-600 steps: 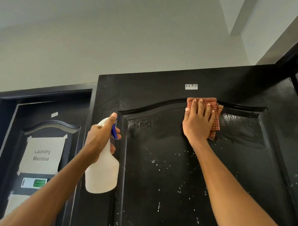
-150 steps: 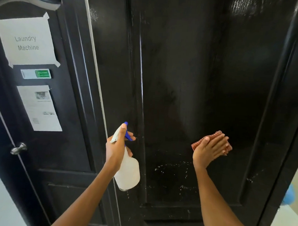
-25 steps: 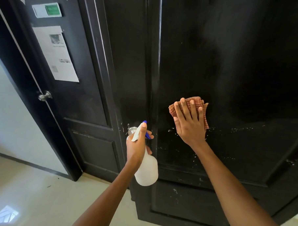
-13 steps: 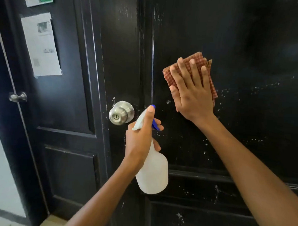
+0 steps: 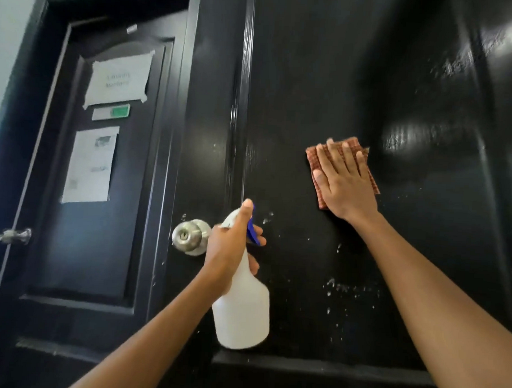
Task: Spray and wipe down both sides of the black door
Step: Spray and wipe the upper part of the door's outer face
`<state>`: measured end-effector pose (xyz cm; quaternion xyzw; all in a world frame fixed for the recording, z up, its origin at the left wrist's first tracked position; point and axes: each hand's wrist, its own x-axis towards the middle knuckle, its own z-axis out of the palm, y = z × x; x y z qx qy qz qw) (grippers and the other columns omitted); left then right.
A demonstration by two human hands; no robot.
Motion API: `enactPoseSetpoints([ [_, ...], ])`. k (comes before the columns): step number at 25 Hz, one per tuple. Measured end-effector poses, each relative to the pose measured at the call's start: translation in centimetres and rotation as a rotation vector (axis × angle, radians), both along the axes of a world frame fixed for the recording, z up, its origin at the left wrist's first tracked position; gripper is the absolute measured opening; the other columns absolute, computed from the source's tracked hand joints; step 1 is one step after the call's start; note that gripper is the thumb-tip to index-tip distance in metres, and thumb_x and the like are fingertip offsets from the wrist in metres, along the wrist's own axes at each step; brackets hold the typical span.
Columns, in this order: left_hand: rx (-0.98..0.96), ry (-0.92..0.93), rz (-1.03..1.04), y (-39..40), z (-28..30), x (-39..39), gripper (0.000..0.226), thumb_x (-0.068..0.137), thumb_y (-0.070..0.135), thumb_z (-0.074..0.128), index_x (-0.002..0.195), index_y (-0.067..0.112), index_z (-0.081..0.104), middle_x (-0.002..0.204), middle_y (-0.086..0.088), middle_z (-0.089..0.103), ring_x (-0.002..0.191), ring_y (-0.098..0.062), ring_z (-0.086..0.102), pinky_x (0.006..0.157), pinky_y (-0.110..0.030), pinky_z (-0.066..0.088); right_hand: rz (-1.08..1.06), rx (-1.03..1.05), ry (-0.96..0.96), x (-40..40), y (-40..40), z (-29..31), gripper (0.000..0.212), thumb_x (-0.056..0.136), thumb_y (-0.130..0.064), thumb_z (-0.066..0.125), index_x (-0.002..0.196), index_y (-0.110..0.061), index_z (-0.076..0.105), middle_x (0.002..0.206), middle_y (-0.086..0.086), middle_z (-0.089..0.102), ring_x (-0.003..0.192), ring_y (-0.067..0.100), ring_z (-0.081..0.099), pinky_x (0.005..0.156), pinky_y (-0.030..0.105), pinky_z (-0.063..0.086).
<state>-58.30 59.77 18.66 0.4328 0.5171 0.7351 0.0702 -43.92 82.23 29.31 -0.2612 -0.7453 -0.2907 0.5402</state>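
Since half a second ago the cloth [image 5: 342, 171] has been carried up and to the right across the panel, and the view has been raised, so that the taped notices on the neighbouring door [image 5: 102, 187] are seen again. The black door [image 5: 312, 79] fills the centre and right of the view, its silver knob [image 5: 188, 236] at the left edge. The right hand [image 5: 344, 183] is laid flat with straight fingers spread over the folded checked cloth, which is pressed against the panel. The left hand [image 5: 232, 248] is curled round the neck of the white spray bottle [image 5: 242, 307], the forefinger set on top of the nozzle; the bottle is held just in front of the door, below the knob's level. White droplets [image 5: 347, 288] are scattered below the cloth and beside the bottle. The wiping of this face is judged to be partly done. Even pressure should be kept through the whole palm, overlapping strokes should be brought down through the speckled area, and the moulding edge should be followed. Whether the far side has been cleaned cannot be told
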Motion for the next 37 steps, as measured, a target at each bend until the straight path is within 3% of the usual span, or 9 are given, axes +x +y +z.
enactPoseSetpoints([
  [5,-0.040,0.048,-0.029,1.7,0.3,0.5,0.067,0.091,0.070,0.046,0.106,0.008,0.068,0.091,-0.013,0.076,0.045,-0.020,0.060,0.051,-0.032,0.055,-0.051,-0.082,0.067,4.2,1.9,-2.0,0.063,0.109,-0.053,0.010,0.164,-0.031,-0.011,0.171,-0.005,-0.018,0.158,0.021,-0.017,0.121,0.034,-0.026],
  [8,-0.111,0.010,0.012,2.6,-0.7,0.2,0.072,0.090,0.072,0.049,0.097,0.003,0.067,0.078,-0.013,0.071,0.046,-0.021,0.059,0.049,-0.030,0.052,-0.064,-0.099,0.115,4.8,2.5,-4.0,0.063,0.108,-0.055,0.009,0.162,-0.031,-0.014,0.171,-0.004,-0.017,0.158,0.022,-0.016,0.119,0.033,-0.029],
  [14,-0.065,0.064,-0.031,2.1,-0.7,0.1,0.047,0.094,0.065,0.047,0.113,0.024,0.060,0.099,-0.016,0.073,0.058,-0.021,0.065,0.052,-0.032,0.055,-0.039,-0.130,0.168,4.3,2.8,-6.0,0.066,0.105,-0.056,0.003,0.163,-0.030,-0.013,0.172,-0.001,-0.016,0.158,0.023,-0.014,0.127,0.047,-0.013],
  [19,-0.081,0.024,0.074,0.6,-2.2,-0.5,0.066,0.090,0.071,0.046,0.096,0.009,0.068,0.091,-0.014,0.075,0.062,-0.028,0.065,0.054,-0.031,0.056,0.021,-0.206,0.302,0.7,0.1,-12.8,0.067,0.107,-0.053,0.008,0.164,-0.024,-0.014,0.172,0.003,-0.019,0.158,0.029,-0.013,0.127,0.054,-0.007],
  [22,-0.028,0.027,0.087,-0.9,-3.4,-1.1,0.066,0.090,0.069,0.048,0.097,0.006,0.068,0.090,-0.015,0.074,0.066,-0.027,0.069,0.052,-0.029,0.055,0.038,-0.083,0.195,-4.8,-2.6,-15.3,0.069,0.109,-0.053,0.014,0.165,-0.019,-0.009,0.173,0.007,-0.013,0.159,0.031,-0.011,0.128,0.052,-0.007],
  [28,0.022,0.052,0.157,-2.7,-6.3,-1.7,0.050,0.094,0.063,0.045,0.092,0.018,0.067,0.088,-0.010,0.076,0.082,-0.029,0.074,0.051,-0.020,0.053,0.047,0.023,-0.016,-11.1,-6.1,-10.8,0.068,0.109,-0.052,0.014,0.165,-0.020,-0.009,0.172,0.008,-0.017,0.157,0.030,-0.017,0.127,0.049,-0.012],
  [31,0.024,0.068,0.143,-2.8,-7.0,-1.1,0.053,0.089,0.068,0.044,0.095,0.021,0.067,0.086,-0.008,0.076,0.075,-0.032,0.073,0.045,-0.015,0.051,0.074,0.218,-0.290,-11.7,-6.1,-13.4,0.067,0.109,-0.052,0.018,0.165,-0.021,-0.004,0.173,0.008,-0.011,0.158,0.030,-0.013,0.128,0.050,-0.007],
  [34,-0.010,0.067,0.116,-2.9,-7.8,-0.3,0.059,0.078,0.076,0.044,0.099,0.024,0.064,0.087,-0.011,0.073,0.055,-0.025,0.067,0.047,-0.026,0.054,0.096,0.353,-0.555,-10.2,-5.0,-16.7,0.065,0.110,-0.054,0.018,0.164,-0.022,-0.002,0.172,0.005,-0.007,0.158,0.028,-0.013,0.129,0.051,0.000],
  [37,-0.046,0.056,0.121,-3.3,-8.6,-0.2,0.065,0.077,0.078,0.044,0.096,0.019,0.067,0.086,-0.012,0.074,0.062,-0.028,0.070,0.049,-0.025,0.054,0.074,0.447,-0.755,-6.2,-3.1,-18.8,0.065,0.110,-0.057,0.017,0.165,-0.029,-0.002,0.173,-0.001,-0.008,0.158,0.024,-0.015,0.128,0.048,-0.006],
])
